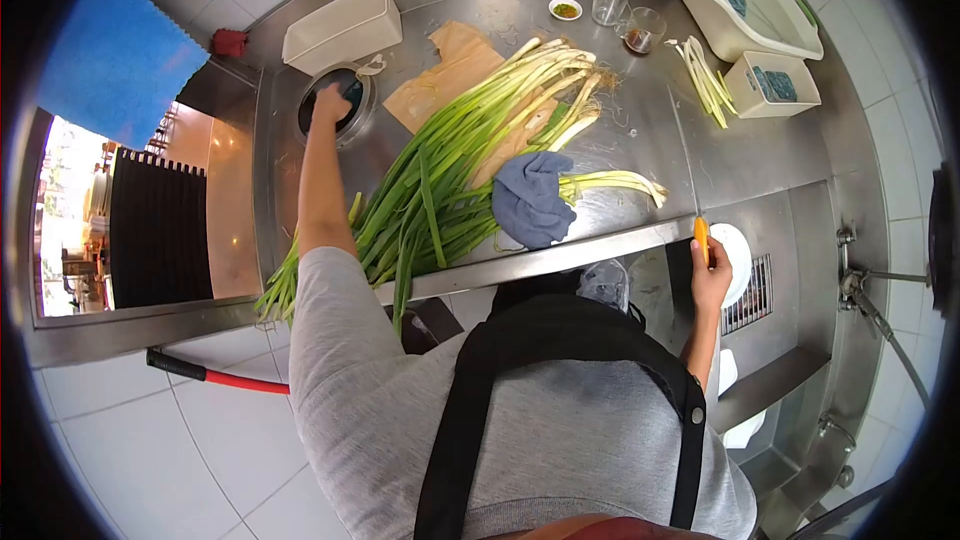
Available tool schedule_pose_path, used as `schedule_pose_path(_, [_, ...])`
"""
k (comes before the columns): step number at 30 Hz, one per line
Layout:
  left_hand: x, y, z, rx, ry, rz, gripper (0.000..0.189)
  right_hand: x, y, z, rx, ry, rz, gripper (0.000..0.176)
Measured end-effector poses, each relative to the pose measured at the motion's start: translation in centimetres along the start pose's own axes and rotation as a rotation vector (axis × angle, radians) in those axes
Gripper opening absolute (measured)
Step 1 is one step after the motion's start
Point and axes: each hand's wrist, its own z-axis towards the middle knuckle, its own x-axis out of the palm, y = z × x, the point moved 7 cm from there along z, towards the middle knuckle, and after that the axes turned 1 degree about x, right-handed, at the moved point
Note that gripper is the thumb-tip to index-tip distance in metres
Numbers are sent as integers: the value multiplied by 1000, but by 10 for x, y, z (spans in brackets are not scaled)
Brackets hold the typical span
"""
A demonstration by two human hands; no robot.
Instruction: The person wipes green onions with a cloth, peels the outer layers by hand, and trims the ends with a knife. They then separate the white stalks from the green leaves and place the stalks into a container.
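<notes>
A: Your one view sits on your head, facing forward and steeply down.
B: It's a wide fisheye, too: dark corners ring your frame.
A: It's close. Your grey torso (380, 410) fills the bottom, and the steel counter (740, 160) spans the top.
B: Your left hand (330, 102) lands upper left, your right hand (710, 285), gripping the knife (702, 236), right of centre.
</notes>
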Motion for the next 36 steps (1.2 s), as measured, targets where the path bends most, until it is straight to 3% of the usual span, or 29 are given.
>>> schedule_pose_path(3, [-9,-52,12,88,-156,-189,61,11,11,-10,32,18,-35,30])
schedule_pose_path(5, [7,-63,46,247,-437,-189,61,17,10,-16,-12,23,38,31])
schedule_pose_path(6, [15,-62,57,254,-459,-256,52,19,7,-19,-4,19,83,30])
schedule_pose_path(8, [13,-78,48,229,-337,-34,39,15,12,-27,15,-12,61,30])
schedule_pose_path(11, [1,-53,20,12,-767,-378,13,1,12,-34,42,-44,-28,32])
schedule_pose_path(13, [4,-22,9,0,-1048,-385,14,-9,15,-35,46,-64,-149,34])
schedule_pose_path(15, [10,14,-4,-240,-766,-532,20,-17,12,-33,46,-90,-163,34])
schedule_pose_path(17, [21,39,-7,-410,-139,-112,37,-23,8,-28,24,-119,-173,34])
schedule_pose_path(18, [40,56,19,-276,110,163,44,-25,6,-23,24,-117,-178,34])
schedule_pose_path(19, [33,61,18,-251,81,154,44,-25,6,-14,-5,-115,-230,35])
schedule_pose_path(21, [-67,-19,-72,-299,-183,29,41,-24,9,6,-34,-101,-283,35])
schedule_pose_path(23, [-87,-63,-89,2,-358,-36,37,-17,15,34,-59,-63,-495,37])
schedule_pose_path(25, [-79,-133,-130,418,-241,-451,29,-6,3,65,-126,-56,-494,38])
schedule_pose_path(26, [-66,-179,-165,515,5,-703,32,0,-3,80,-188,-62,-492,39])
schedule_pose_path(27, [-52,-222,-203,703,165,-705,42,7,-11,93,-202,-50,-491,39])
schedule_pose_path(28, [-37,-252,-242,749,419,-777,52,14,-18,105,-209,-34,-509,40])
schedule_pose_path(29, [-38,-279,-277,859,489,-698,59,20,-24,117,-217,-20,-527,41])
schedule_pose_path(31, [-10,-296,-295,1176,78,-501,50,29,-31,131,-212,11,-537,42])
schedule_pose_path(33, [7,-302,-283,1137,147,-530,44,36,-44,140,-25,124,-468,42])
schedule_pose_path(34, [4,-308,-283,1114,222,-558,39,36,-28,134,-35,128,-466,42])
schedule_pose_path(36, [-35,-318,-289,998,221,-638,34,32,12,116,-189,-42,-788,42])
